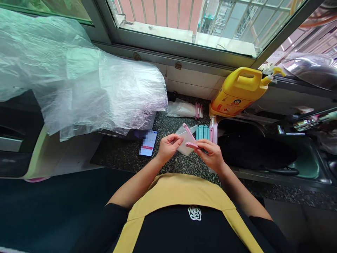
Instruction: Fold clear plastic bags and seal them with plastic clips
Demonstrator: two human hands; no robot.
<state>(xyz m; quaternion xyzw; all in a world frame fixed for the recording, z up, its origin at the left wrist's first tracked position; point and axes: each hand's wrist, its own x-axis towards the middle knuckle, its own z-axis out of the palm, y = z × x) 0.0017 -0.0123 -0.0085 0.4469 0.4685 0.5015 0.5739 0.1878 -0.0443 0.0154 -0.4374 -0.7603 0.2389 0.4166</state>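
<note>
Over the dark speckled counter (168,165), my left hand (168,147) pinches the edge of a small clear plastic bag (185,149) between thumb and fingers. My right hand (211,154) is closed on a pink bag clip (191,145), whose free end points left across the bag. Another long pink clip (188,131) lies slanted along the bag's upper right side; whether it is fastened there I cannot tell. Just beyond my right fingers, several teal clips (202,132) lie side by side, with pink clips (211,134) at their right end.
A clear bag with pink clips (181,108) lies near the wall. A phone (149,143) rests left of my hands. To the right are a yellow jug (237,92) and a sink (308,163) holding a large black pan (252,147). Plastic sheeting (118,91) covers something at left.
</note>
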